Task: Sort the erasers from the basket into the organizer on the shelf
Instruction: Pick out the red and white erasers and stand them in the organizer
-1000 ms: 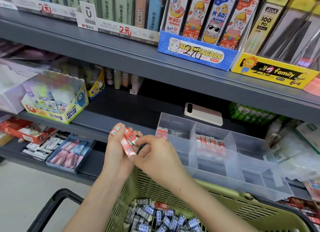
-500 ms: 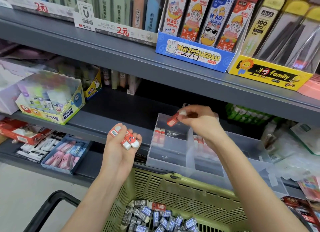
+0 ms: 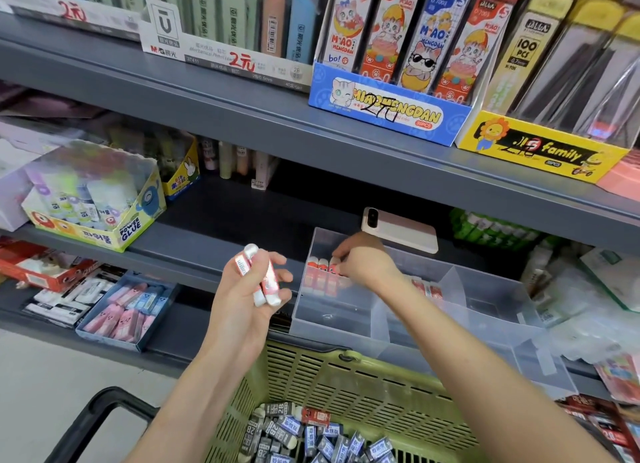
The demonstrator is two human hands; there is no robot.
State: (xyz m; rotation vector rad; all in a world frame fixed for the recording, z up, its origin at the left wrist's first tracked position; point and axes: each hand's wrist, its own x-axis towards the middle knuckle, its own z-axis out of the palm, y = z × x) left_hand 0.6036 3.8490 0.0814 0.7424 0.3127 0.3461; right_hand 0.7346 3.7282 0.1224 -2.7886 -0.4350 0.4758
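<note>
My left hand (image 3: pixel 254 291) holds a few red-and-white erasers (image 3: pixel 264 279) above the basket's left rim. My right hand (image 3: pixel 363 261) reaches into the far left compartment of the clear plastic organizer (image 3: pixel 450 320) on the shelf and pinches a red eraser (image 3: pixel 335 268) standing beside two others (image 3: pixel 317 275). More red erasers (image 3: pixel 427 289) lie in the middle compartment. The green basket (image 3: pixel 346 376) below holds several grey-and-blue erasers (image 3: pixel 311 438) and a red one (image 3: pixel 316 417).
A pink phone (image 3: pixel 398 230) lies on the shelf behind the organizer. A glue box (image 3: pixel 93 199) stands at left, a tray of pink and blue erasers (image 3: pixel 128 306) lower left. Pencil-lead boxes (image 3: pixel 391 109) fill the upper shelf. Plastic packets (image 3: pixel 588 289) crowd the right.
My right hand took one red eraser from my left hand, carried it up over the organizer and lowered it into the far left compartment. My left hand stayed in place.
</note>
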